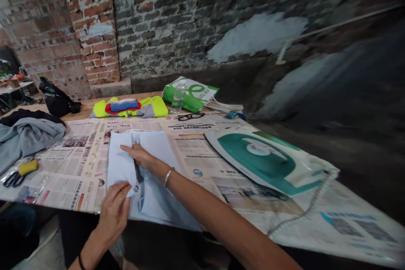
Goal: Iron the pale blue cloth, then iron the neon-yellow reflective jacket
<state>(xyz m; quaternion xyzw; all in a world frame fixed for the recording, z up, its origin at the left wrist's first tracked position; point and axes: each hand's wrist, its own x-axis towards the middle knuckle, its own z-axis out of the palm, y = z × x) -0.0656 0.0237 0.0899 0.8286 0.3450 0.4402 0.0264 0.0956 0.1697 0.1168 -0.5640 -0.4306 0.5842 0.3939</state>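
Well, left hand [115,206]: reaches up from the lower left, back of hand showing, fingers bent; thumb and fingertips pinch a small flap at the near part of the pale cloth.
Right arm [218,206]: slants in from the lower right across the cloth, silver bangle [168,176] at the wrist.
Right hand [141,156]: turned leftward, one digit extended over the cloth's left panel, others partly hidden at the dark gap; cannot tell whether they grip.
Pale cloth [160,156]: folded, lying on newspaper [85,181] at the table's near side, under both hands.
Right of cloth: green-and-white iron [268,160], well apart from it.
Beyond: glasses [191,116], bright yellow garment [155,107].
Far left: grey garment [31,135].
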